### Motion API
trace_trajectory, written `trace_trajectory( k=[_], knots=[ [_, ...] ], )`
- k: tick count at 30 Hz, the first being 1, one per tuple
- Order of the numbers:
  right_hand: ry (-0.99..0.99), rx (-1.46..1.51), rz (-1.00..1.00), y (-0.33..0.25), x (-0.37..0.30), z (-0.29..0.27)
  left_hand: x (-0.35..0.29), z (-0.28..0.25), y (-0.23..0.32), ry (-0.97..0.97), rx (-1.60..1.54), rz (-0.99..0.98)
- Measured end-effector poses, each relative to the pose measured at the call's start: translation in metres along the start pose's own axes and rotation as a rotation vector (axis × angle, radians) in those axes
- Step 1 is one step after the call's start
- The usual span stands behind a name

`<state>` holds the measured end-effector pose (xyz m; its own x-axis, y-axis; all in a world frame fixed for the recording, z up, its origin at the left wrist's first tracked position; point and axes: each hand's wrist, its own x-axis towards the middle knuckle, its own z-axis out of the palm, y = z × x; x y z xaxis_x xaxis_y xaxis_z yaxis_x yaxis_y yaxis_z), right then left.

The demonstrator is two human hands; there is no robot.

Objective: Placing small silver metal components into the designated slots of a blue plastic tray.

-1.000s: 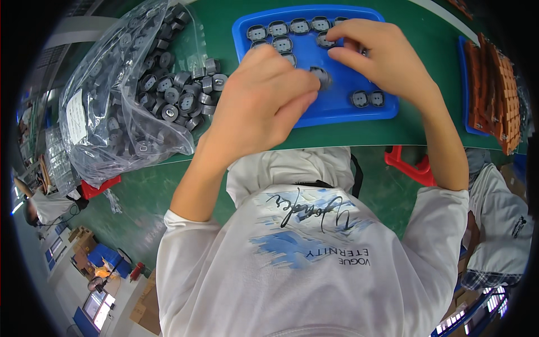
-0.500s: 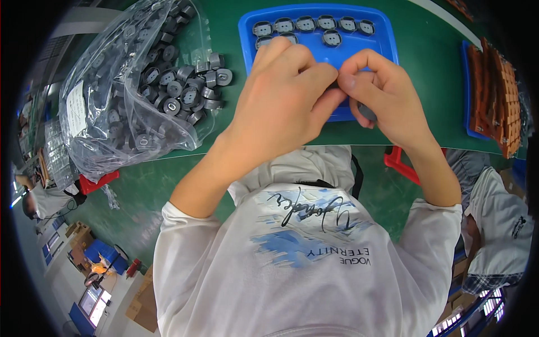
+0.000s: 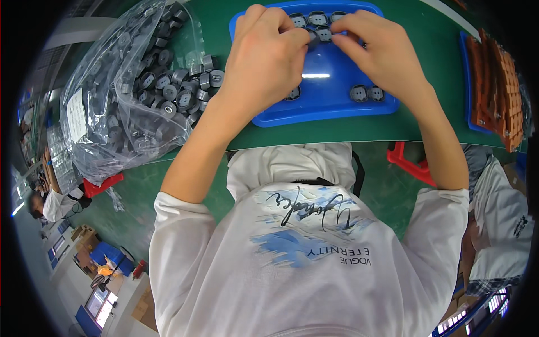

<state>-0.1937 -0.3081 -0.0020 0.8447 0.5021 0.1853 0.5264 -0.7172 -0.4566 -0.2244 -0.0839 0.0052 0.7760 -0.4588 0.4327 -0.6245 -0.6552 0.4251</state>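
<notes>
My left hand [image 3: 266, 62] is closed, its fingertips pinching a small grey rounded plastic part [image 3: 313, 38] low over the blue tray [image 3: 325, 115]. My right hand [image 3: 382, 53] reaches in from the other side. Its thumb and forefinger are slightly apart, beside another grey oval part [image 3: 324, 33] with small holes in its face. More such parts [image 3: 318, 18] form a row along the tray's far side. Near the tray's front edge lie a pair of parts [image 3: 367, 93] at the right and a single part [image 3: 293, 93] partly under my left hand. My hands cover some of the tray.
Left of the tray, a clear plastic bag [image 3: 135, 112] spills a heap of grey parts [image 3: 179, 87] onto the green table [image 3: 415, 126]. A stack of orange-brown slatted pieces [image 3: 497, 92] stands in a blue tray at the right. Red stools [image 3: 410, 163] are below the table edge.
Both hands have moved away from me toward the tray's far side and drawn apart from each other. The front parts of the tray have come into sight.
</notes>
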Motion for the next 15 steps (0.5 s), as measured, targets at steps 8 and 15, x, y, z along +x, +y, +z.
trace_trajectory(
  k=[8,15],
  knots=[
    [-0.073,-0.07,-0.112,-0.019,0.005,-0.007,0.003,0.011,-0.013,-0.039,0.02,-0.012],
    [-0.029,-0.021,-0.138,-0.016,0.003,-0.005,0.009,0.002,-0.006,-0.107,0.04,-0.043]
  ],
)
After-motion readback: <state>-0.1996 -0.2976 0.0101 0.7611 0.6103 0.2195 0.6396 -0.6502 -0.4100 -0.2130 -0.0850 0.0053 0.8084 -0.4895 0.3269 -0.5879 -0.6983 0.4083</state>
